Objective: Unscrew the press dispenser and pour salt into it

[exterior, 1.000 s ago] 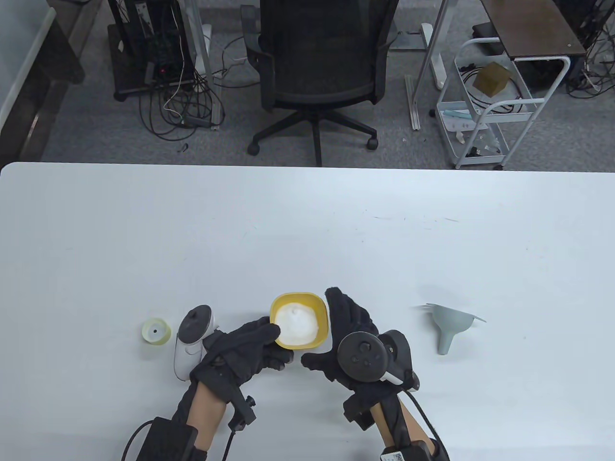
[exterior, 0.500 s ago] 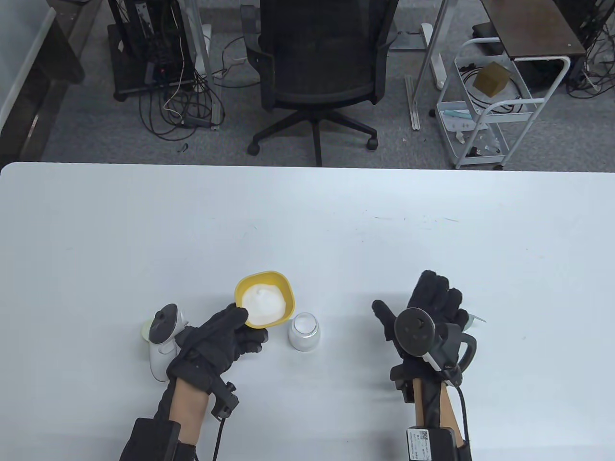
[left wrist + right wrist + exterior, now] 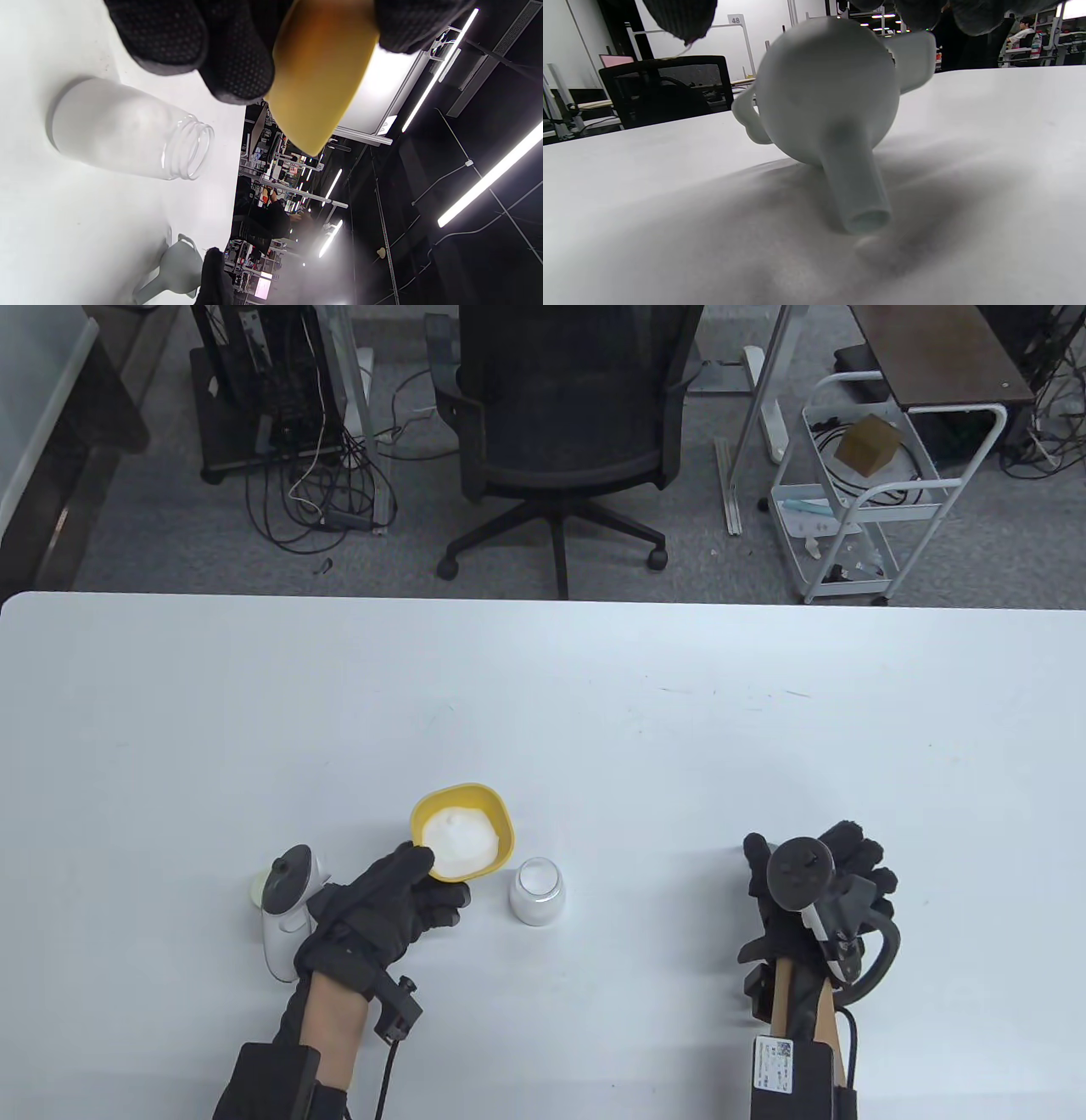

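My left hand [image 3: 399, 899] grips a yellow bowl [image 3: 475, 802] of white salt [image 3: 461, 830] by its near rim and holds it level above the table. The left wrist view shows the bowl's underside [image 3: 318, 84] between my fingers [image 3: 237, 55]. Just right of the bowl the frosted dispenser bottle [image 3: 537, 891] stands open without a cap, with its threaded neck [image 3: 191, 148] bare. My right hand [image 3: 814, 861] covers the grey funnel, which the table view does not show. That funnel [image 3: 831, 93] lies on its side with its spout on the table. My fingers curl over its rim and my thumb [image 3: 683, 17] hangs at its left.
The pale green dispenser cap [image 3: 254, 889] lies on the table at the left, half hidden by my left tracker [image 3: 284, 916]. An office chair [image 3: 560, 415] stands beyond the table's far edge [image 3: 543, 598].
The left hand carried the bowl left off the bottle, which now stands uncovered. The right hand left the bottle, travelled right to the funnel and curled its fingers over it.
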The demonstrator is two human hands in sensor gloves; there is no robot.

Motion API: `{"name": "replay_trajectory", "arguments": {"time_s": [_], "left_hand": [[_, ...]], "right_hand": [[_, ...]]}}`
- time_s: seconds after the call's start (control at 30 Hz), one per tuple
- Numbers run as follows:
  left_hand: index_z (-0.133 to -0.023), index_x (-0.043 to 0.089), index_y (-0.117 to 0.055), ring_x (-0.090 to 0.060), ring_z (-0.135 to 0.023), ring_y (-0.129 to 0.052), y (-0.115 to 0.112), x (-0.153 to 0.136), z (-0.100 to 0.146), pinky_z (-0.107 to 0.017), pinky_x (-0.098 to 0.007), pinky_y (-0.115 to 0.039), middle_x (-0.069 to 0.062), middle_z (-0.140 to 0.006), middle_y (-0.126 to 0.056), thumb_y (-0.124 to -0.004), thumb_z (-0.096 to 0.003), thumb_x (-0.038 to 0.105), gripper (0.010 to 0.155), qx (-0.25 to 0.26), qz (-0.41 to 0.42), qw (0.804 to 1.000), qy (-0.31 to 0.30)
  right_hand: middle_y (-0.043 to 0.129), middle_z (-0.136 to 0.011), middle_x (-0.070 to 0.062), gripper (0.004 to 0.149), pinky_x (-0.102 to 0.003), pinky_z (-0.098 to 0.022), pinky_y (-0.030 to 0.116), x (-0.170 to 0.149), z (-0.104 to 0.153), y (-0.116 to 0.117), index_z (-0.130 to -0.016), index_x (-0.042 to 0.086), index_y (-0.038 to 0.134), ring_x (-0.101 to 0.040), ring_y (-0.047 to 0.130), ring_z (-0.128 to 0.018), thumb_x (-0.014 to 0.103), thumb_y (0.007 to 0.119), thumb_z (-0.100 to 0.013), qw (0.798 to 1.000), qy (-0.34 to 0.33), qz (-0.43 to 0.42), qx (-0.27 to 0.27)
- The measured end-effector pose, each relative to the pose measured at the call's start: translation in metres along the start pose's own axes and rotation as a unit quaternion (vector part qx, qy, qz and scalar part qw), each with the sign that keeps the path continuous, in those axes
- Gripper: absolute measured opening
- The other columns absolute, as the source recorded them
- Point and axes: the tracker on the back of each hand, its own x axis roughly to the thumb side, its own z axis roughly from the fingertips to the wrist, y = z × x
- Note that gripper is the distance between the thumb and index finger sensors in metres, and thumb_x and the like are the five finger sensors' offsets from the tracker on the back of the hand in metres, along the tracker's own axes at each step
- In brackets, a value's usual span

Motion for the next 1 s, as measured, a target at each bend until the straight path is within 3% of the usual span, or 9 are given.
{"name": "replay_trajectory", "arguments": {"time_s": [0.3, 0.6, 0.73, 0.83, 1.0], "left_hand": [[-0.114, -0.009, -0.051, -0.027, -0.076, -0.097, 0.000, -0.001, 0.000, -0.059, -0.049, -0.083, -0.024, -0.102, -0.080, -0.073, -0.0597, 0.065, 0.094, 0.007, -0.004, 1.000, 0.005], [-0.114, -0.008, -0.051, -0.027, -0.077, -0.096, 0.000, -0.003, 0.000, -0.060, -0.049, -0.083, -0.024, -0.102, -0.080, -0.073, -0.0597, 0.065, 0.094, 0.015, 0.002, 1.000, 0.006], [-0.114, -0.008, -0.051, -0.027, -0.077, -0.096, 0.001, -0.003, 0.000, -0.060, -0.049, -0.083, -0.024, -0.102, -0.080, -0.073, -0.0597, 0.065, 0.094, 0.020, 0.000, 1.000, 0.007], [-0.114, -0.008, -0.050, -0.028, -0.077, -0.096, 0.001, -0.004, 0.000, -0.060, -0.049, -0.082, -0.024, -0.102, -0.080, -0.073, -0.0597, 0.065, 0.094, 0.023, 0.000, 1.000, 0.007], [-0.114, -0.008, -0.050, -0.028, -0.077, -0.096, 0.002, -0.004, 0.001, -0.060, -0.049, -0.082, -0.024, -0.102, -0.079, -0.073, -0.0596, 0.065, 0.094, 0.028, -0.004, 1.000, 0.008]], "right_hand": [[0.029, -0.105, -0.066, 0.101, -0.085, -0.056, 0.052, -0.015, -0.007, 0.013, -0.114, -0.028, 0.019, -0.082, 0.054, -0.084, 0.056, 0.049, -0.068, 0.998, 0.047, -0.044, 0.025], [0.030, -0.105, -0.065, 0.101, -0.075, -0.055, 0.065, -0.021, -0.013, 0.022, -0.118, -0.021, 0.019, -0.073, 0.064, -0.082, 0.063, 0.047, -0.067, 0.996, 0.051, -0.062, 0.048], [0.045, -0.103, -0.062, 0.093, -0.067, -0.052, 0.074, -0.018, -0.015, 0.022, -0.120, -0.009, 0.023, -0.063, 0.074, -0.077, 0.061, 0.056, -0.067, 0.994, 0.044, -0.085, 0.054], [0.056, -0.101, -0.056, 0.087, -0.063, -0.052, 0.076, -0.015, -0.015, 0.023, -0.117, -0.008, 0.029, -0.058, 0.079, -0.075, 0.057, 0.062, -0.068, 0.993, 0.042, -0.108, 0.036], [0.052, -0.101, -0.058, 0.074, -0.065, -0.052, 0.076, -0.014, -0.015, 0.026, -0.106, -0.006, 0.045, -0.061, 0.078, -0.076, 0.050, 0.072, -0.066, 0.989, 0.032, -0.146, 0.010]]}}
